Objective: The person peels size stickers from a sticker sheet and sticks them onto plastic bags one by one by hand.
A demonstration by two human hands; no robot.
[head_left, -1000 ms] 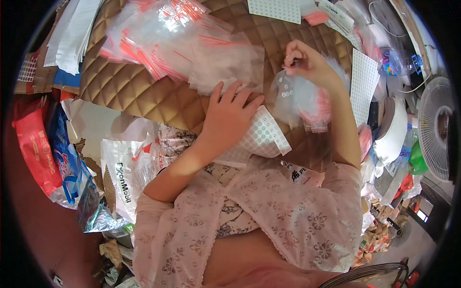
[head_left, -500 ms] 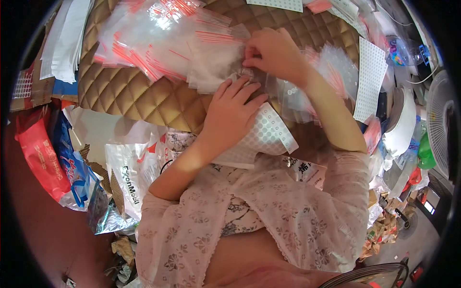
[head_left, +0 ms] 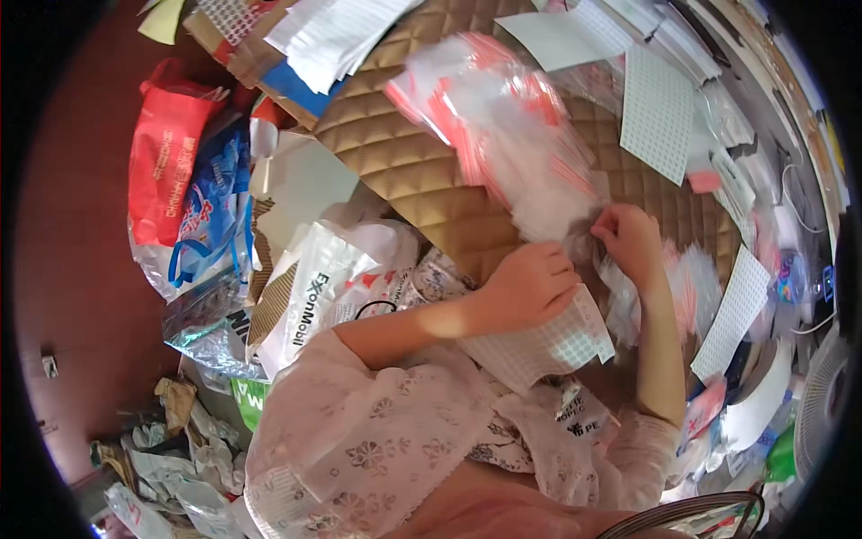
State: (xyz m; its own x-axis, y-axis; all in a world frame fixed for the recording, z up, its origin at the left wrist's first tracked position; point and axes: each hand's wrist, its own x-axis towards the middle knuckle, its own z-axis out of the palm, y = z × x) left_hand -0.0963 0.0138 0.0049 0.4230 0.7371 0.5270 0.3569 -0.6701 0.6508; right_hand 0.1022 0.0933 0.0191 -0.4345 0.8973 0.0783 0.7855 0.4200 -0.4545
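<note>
A pale sheet of round stickers bends over my lap, its upper edge under my left hand. The left fingers are curled closed on that edge, their tips hidden. Just right of and beyond it, my right hand has thumb and forefinger pinched together. Whatever sits in the pinch is too small and blurred to make out. Right by those fingertips is the near end of a pile of clear zip bags with red stripes. A second group of clear red-striped bags lies beside my right wrist.
A brown quilted surface lies beneath the bags. Dotted sticker sheets are on its far right, and another sheet lies at the right edge. White papers rest far left. Red and blue bags stand left; a fan is right.
The view has swung left, so everything sits further right and is tilted. My left fingers, spread before, are now curled. My right hand remains near the bag pile's end.
</note>
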